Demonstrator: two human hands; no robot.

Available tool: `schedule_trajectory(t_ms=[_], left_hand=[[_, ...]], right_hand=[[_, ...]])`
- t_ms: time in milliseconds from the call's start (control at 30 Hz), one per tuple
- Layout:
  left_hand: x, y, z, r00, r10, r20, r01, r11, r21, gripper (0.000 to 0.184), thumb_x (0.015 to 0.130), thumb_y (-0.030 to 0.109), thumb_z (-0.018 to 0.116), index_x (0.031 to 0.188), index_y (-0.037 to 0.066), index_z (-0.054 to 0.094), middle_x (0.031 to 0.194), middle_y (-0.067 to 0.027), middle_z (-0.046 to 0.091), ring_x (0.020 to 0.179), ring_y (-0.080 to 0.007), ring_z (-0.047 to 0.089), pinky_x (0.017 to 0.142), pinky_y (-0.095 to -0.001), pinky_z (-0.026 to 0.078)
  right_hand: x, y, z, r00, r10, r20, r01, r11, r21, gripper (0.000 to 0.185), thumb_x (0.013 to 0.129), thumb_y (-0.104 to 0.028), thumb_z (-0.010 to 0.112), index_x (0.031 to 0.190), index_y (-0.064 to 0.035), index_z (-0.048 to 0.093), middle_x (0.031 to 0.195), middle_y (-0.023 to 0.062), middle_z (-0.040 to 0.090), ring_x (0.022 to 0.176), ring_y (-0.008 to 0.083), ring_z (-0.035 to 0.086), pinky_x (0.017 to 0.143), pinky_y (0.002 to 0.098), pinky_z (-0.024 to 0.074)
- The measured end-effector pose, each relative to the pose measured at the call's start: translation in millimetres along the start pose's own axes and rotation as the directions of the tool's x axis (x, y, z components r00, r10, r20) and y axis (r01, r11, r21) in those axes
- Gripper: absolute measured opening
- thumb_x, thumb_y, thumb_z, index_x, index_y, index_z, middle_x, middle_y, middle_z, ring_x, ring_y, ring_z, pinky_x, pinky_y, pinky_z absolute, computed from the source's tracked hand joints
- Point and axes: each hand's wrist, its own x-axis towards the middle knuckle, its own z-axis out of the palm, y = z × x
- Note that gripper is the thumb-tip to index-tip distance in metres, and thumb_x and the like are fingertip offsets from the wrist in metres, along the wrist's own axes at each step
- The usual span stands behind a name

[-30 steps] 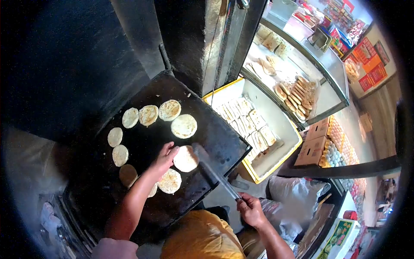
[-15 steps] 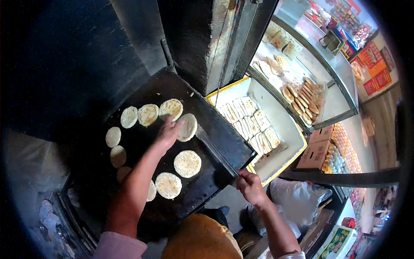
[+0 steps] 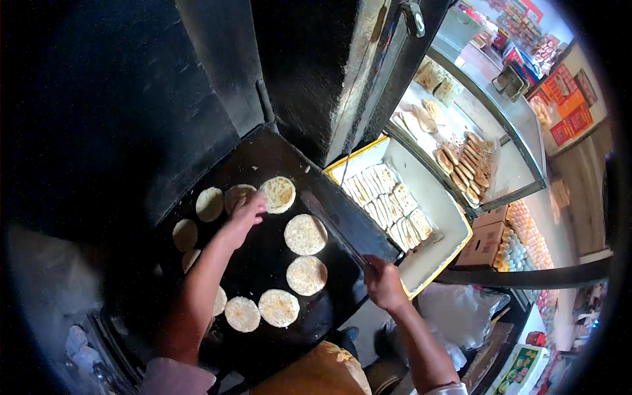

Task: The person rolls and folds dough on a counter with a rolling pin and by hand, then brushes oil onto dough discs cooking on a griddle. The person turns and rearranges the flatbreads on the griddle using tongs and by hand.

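My left hand (image 3: 246,216) is over the dark griddle (image 3: 263,263), its fingers outstretched and slightly blurred. The fingertips come close to the left edge of a browned round flatbread (image 3: 279,195); whether they touch it is unclear. Partly behind that hand is another flatbread (image 3: 237,196). My right hand (image 3: 386,284) grips the handle of a long metal spatula (image 3: 337,232), whose far end lies over the griddle's right side. Two pale flatbreads, an upper one (image 3: 305,234) and a lower one (image 3: 307,275), lie left of the spatula. Several more complete a ring, some hidden by my left forearm.
Right of the griddle, a yellow-rimmed white box (image 3: 447,245) holds rows of cut flatbread pieces. A glass case (image 3: 526,181) with browned breads stands behind it. Egg trays (image 3: 513,247) are farther right. Dark metal panels (image 3: 296,66) rise behind the griddle.
My left hand has let go of a flatbread, now flat on the griddle, and moved left toward the browned one. The right hand keeps hold of the spatula. The view has shifted.
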Motion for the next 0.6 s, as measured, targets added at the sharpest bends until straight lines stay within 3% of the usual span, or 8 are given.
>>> schedule_trajectory(t_ms=[133, 167, 267, 333, 400, 467, 533, 600], left_hand=[[49.9, 10.1, -5.1, 0.997, 0.061, -0.046, -0.051, 0.98, 0.193, 0.061, 0.098, 0.058, 0.051, 0.132, 0.008, 0.056, 0.127, -0.0043, 0.061, 0.118, -0.0174, 0.056, 0.097, -0.0354, 0.044], [60.9, 6.9, -1.7, 0.996, 0.061, -0.065, -0.045, 0.972, 0.229, 0.068, 0.097, 0.062, 0.049, 0.14, 0.009, 0.05, 0.133, -0.0049, 0.058, 0.119, -0.0184, 0.054, 0.099, -0.035, 0.043], [67.8, 1.6, 8.8, 0.987, 0.138, -0.078, -0.115, 0.964, 0.241, 0.072, 0.096, 0.066, 0.047, 0.147, 0.014, 0.044, 0.141, -0.0057, 0.053, 0.125, -0.0201, 0.052, 0.102, -0.0379, 0.041], [41.8, 43.9, 4.9, 0.981, -0.067, 0.184, 0.049, 0.994, 0.099, 0.084, 0.093, 0.074, 0.045, 0.151, 0.013, 0.04, 0.149, -0.0093, 0.047, 0.134, -0.0239, 0.048, 0.108, -0.0465, 0.039], [50.5, 31.4, 6.2, 0.951, -0.057, 0.304, 0.093, 0.99, -0.104, 0.089, 0.09, 0.077, 0.046, 0.151, 0.012, 0.039, 0.149, -0.0097, 0.047, 0.13, -0.0241, 0.05, 0.106, -0.046, 0.041], [45.3, 29.5, 8.1, 0.957, -0.113, 0.268, 0.113, 0.993, 0.017, 0.084, 0.093, 0.074, 0.046, 0.149, 0.012, 0.041, 0.146, -0.0092, 0.05, 0.125, -0.0251, 0.054, 0.104, -0.0447, 0.043], [34.6, 32.0, 1.7, 0.988, -0.112, 0.108, 0.092, 0.98, 0.178, 0.074, 0.095, 0.063, 0.054, 0.147, 0.011, 0.044, 0.142, -0.0091, 0.052, 0.123, -0.0238, 0.054, 0.102, -0.0427, 0.045], [50.1, 8.7, -27.2, 0.998, 0.055, 0.035, -0.062, 0.967, 0.246, 0.061, 0.097, 0.048, 0.061, 0.143, 0.01, 0.049, 0.136, -0.0087, 0.056, 0.119, -0.0206, 0.055, 0.099, -0.0384, 0.047]], right_hand=[[34.1, 32.9, 40.7, 0.996, -0.083, 0.019, 0.082, 0.996, 0.027, 0.023, 0.094, -0.004, 0.052, 0.112, 0.0053, 0.064, 0.068, 0.0057, 0.056, 0.063, 0.0161, 0.052, 0.059, 0.0341, 0.0465], [35.1, 26.9, 45.2, 0.989, 0.112, 0.096, -0.13, 0.966, 0.222, 0.021, 0.088, 0.0, 0.056, 0.107, 0.0041, 0.063, 0.076, 0.0186, 0.061, 0.069, 0.028, 0.057, 0.068, 0.0388, 0.0505], [21.6, 1.7, 40.1, 0.971, 0.183, 0.157, -0.229, 0.901, 0.368, 0.02, 0.094, 0.001, 0.051, 0.111, 0.0062, 0.061, 0.08, 0.009, 0.06, 0.074, 0.0158, 0.055, 0.069, 0.0332, 0.0498], [13.1, -15.2, 34.4, 0.964, 0.205, 0.17, -0.253, 0.905, 0.342, 0.022, 0.095, 0.001, 0.05, 0.114, 0.007, 0.06, 0.082, 0.0079, 0.061, 0.075, 0.0149, 0.055, 0.07, 0.0326, 0.05], [10.8, -26.9, 28.3, 0.959, 0.225, 0.17, -0.269, 0.912, 0.31, 0.027, 0.098, 0.002, 0.048, 0.122, 0.0084, 0.058, 0.085, 0.0058, 0.062, 0.076, 0.0132, 0.054, 0.071, 0.0313, 0.0505], [10.7, -29.0, 33.2, 0.959, 0.238, 0.152, -0.275, 0.913, 0.302, 0.029, 0.095, 0.002, 0.052, 0.123, 0.007, 0.06, 0.083, 0.0089, 0.061, 0.076, 0.0133, 0.055, 0.071, 0.032, 0.0515], [10.1, -22.5, 40.7, 0.993, 0.099, 0.063, -0.108, 0.981, 0.161, 0.025, 0.101, -0.011, 0.053, 0.119, 0.0041, 0.063, 0.076, -0.0004, 0.058, 0.07, 0.0103, 0.053, 0.064, 0.0282, 0.0461], [13.9, -47.4, 41.0, 1.0, 0.001, 0.026, -0.004, 0.994, 0.106, 0.027, 0.101, -0.008, 0.052, 0.121, 0.0045, 0.063, 0.072, 0.0034, 0.057, 0.069, 0.0101, 0.053, 0.062, 0.031, 0.0478]])
